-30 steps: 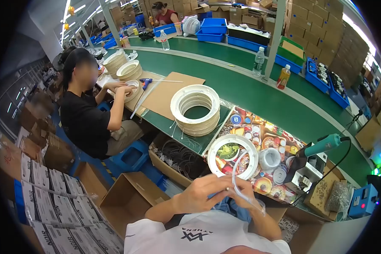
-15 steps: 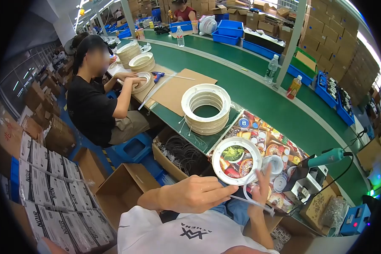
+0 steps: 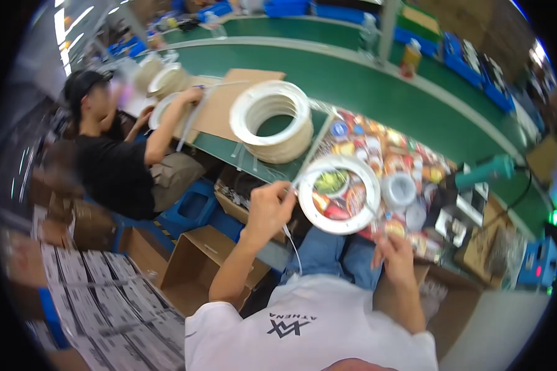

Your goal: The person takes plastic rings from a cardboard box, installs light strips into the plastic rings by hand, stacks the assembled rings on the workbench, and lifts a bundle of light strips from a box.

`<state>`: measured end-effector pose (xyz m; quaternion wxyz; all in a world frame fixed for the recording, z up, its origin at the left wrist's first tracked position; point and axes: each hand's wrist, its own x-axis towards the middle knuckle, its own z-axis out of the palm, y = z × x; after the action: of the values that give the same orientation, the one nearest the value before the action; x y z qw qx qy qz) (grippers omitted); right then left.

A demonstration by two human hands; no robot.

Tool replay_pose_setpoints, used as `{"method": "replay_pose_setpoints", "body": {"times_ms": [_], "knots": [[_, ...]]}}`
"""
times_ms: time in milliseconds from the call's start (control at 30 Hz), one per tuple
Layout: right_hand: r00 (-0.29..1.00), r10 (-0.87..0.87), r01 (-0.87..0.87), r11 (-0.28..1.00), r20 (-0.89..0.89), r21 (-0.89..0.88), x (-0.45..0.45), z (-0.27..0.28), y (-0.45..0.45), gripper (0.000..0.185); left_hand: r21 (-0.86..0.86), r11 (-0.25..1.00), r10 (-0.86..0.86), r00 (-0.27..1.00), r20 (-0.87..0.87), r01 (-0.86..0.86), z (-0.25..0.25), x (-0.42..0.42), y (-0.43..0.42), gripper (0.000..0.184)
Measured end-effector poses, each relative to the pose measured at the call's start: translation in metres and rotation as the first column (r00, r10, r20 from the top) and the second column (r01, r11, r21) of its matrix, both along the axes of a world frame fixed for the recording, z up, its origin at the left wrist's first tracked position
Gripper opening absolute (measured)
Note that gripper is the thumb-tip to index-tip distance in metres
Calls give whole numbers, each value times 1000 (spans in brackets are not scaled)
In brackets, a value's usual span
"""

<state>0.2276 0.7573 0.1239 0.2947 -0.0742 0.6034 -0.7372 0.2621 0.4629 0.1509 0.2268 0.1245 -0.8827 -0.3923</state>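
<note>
A white ring (image 3: 309, 213) lies on the picture-covered board in front of me. At its left edge my left hand (image 3: 269, 210) is closed, pinching a thin white strip (image 3: 292, 241) whose tail hangs down toward my lap. Part of the strip seems to run along the ring's upper left rim. My right hand (image 3: 397, 256) is just below and right of the ring, fingers curled and blurred; whether anything is between them I cannot make out. Right of the ring stands a clear round plastic container (image 3: 399, 189).
A stack of pale rings (image 3: 278, 145) stands beyond. On the left a co-worker (image 3: 114, 167) reaches over other rings. A teal-handled tool (image 3: 486, 172) rests in a stand at the right. Open cardboard boxes (image 3: 195, 263) sit at lower left.
My left hand has moved up and left to the ring's left edge with the strip. My right hand has shifted slightly right and down. The view has tilted, and the co-worker's arm now reaches out.
</note>
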Motion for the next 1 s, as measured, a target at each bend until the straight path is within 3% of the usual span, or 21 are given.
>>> {"method": "replay_pose_setpoints", "body": {"times_ms": [33, 100, 167, 200, 267, 300, 367, 400, 500, 567, 633, 800, 867, 1000], "knots": [[997, -59, 59, 998, 51, 2, -5, 2, -1, 28, -131, 991, -33, 997, -66, 24, -17, -8, -6, 11], [984, -162, 165, 986, 73, -37, -15, 10, -9, 31, -181, 983, -44, 999, 2, 44, -36, -24, -9, 15], [977, -204, 205, 979, 65, -7, -33, 9, -16, 32, -131, 988, -56, 980, 192, 83, -39, -41, -7, 17], [969, -236, 237, 972, 69, -7, -45, 3, -20, 32, -164, 984, -39, 983, 179, 69, -44, -51, -5, 17], [969, -212, 235, 946, -125, 224, -65, -17, -26, 31, -227, 967, -75, 984, 162, 111, -67, -69, -6, 17], [965, -230, 253, 941, -126, 223, -69, -22, -27, 31, -287, 950, -83, 986, 143, 121, -79, -77, -8, 16], [983, -179, 183, 946, -39, 266, -77, -23, -28, 31, -274, 950, -104, 981, 166, 147, -88, -85, -7, 15], [977, -182, 154, 964, 112, 218, -79, -21, -27, 31, -261, 952, -108, 975, 194, 157, -94, -88, -7, 15], [978, -150, 111, 962, 145, 249, -88, -31, -23, 29, -246, 956, -112, 974, 199, 160, -94, -88, -8, 16], [977, -203, 183, 960, 73, 212, -88, -32, -31, 32, -275, 949, -90, 966, 244, 157, -91, -88, -8, 16], [970, -157, 214, 913, -186, 348, -93, -37, -34, 40, -292, 943, -78, 959, 271, 159, -96, -87, -6, 14], [978, -104, 165, 913, -180, 373, -101, -47, -42, 41, -267, 959, -16, 963, 270, 91, -93, -80, 5, 21], [982, -113, 164, 914, -154, 372, -103, -43, -45, 40, -236, 966, -62, 979, 195, 109, -91, -77, 5, 25], [983, -109, 156, 925, -150, 347, -104, -46, -46, 41, -265, 956, -88, 987, 137, 123, -91, -69, 7, 16]]}}
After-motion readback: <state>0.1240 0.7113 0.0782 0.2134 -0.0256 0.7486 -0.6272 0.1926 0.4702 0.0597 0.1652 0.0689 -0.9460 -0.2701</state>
